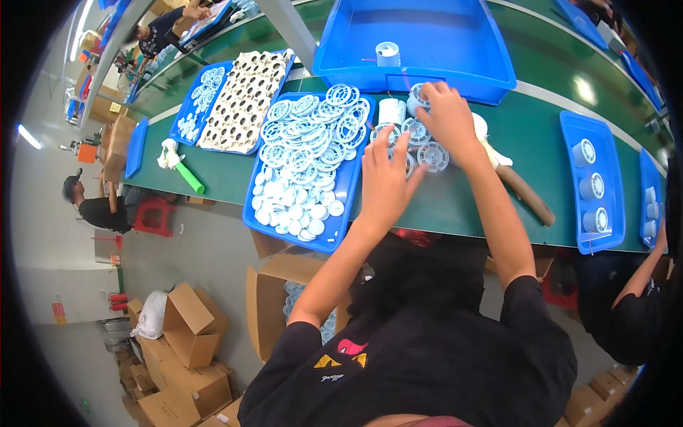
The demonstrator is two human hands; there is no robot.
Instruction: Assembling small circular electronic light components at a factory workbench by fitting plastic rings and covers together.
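On the green bench in front of me stands a tight group of pale blue plastic cylinders [432,156] with spoked round ends. My left hand [388,181] is spread over the near left of the group, fingers apart and close to the cylinders' tops. At the far side of the group, my right hand [452,121] curls its fingers and thumb around another pale cylinder [417,98]. Some cylinders are partly hidden under my hands. Beside my right forearm lies a mallet with a wooden handle [526,193]; its pale head is partly covered.
Left is a blue tray [346,203] of spoked rings and small discs. Beyond it lie an egg-carton-like tray [245,99] and a green-handled tool [188,178]. A large blue bin [420,28] stands ahead with one cylinder. Right, a blue tray [580,124] holds three cylinders. Co-workers sit nearby.
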